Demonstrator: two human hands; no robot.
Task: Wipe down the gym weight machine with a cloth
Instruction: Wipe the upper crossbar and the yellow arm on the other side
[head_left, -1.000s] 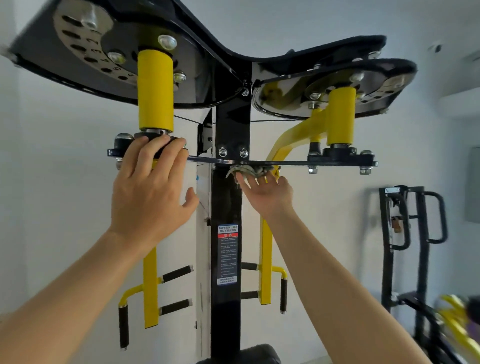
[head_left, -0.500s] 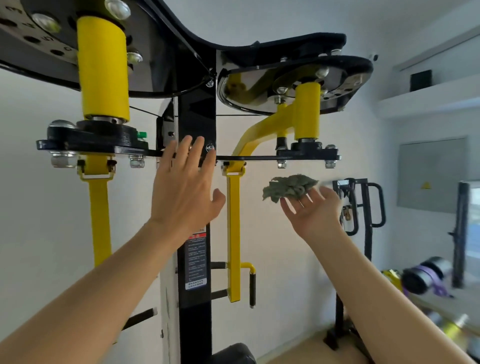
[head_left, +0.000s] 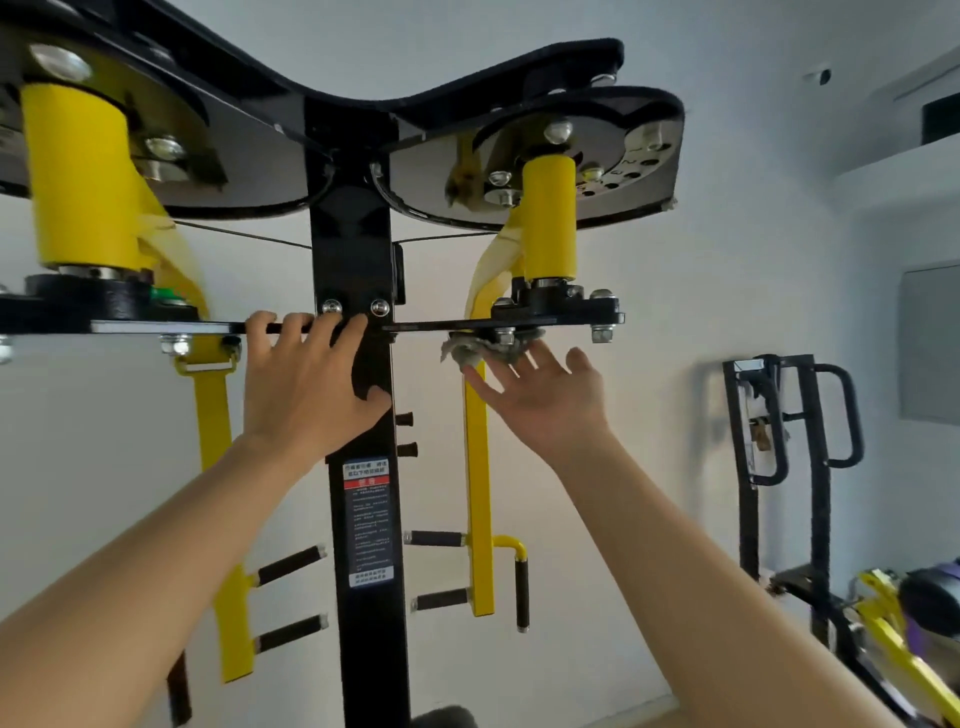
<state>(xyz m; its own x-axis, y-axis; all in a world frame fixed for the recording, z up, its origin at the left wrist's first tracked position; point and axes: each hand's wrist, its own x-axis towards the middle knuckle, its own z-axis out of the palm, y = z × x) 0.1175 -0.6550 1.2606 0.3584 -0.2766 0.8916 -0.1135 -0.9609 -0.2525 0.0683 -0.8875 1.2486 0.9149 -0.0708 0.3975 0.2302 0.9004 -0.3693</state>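
Forearms, both bare, rise from the bottom edge toward a weight machine overhead. Nearest, the left hand hooks its fingers over a thin, flat black crossbar, thumb resting on the glossy black upright post.

Across the post, the right hand is turned palm up, fingers straight and spread, gripping nothing. It presses a crumpled grey cloth up against the underside of a black bracket plate. The cloth sits directly above the fingertips, sandwiched between them and the bolted metal. The plate's long axis runs sideways, outward from the post, so the next wipe probably travels left or right along it. Only the right hand is placed to do it.

Above the plate stands a smooth yellow cylinder beneath a curved black guard and a chrome disc drilled with holes. A square yellow arm with black foam grips hangs below. Farther off, a black rack stands against a white wall.
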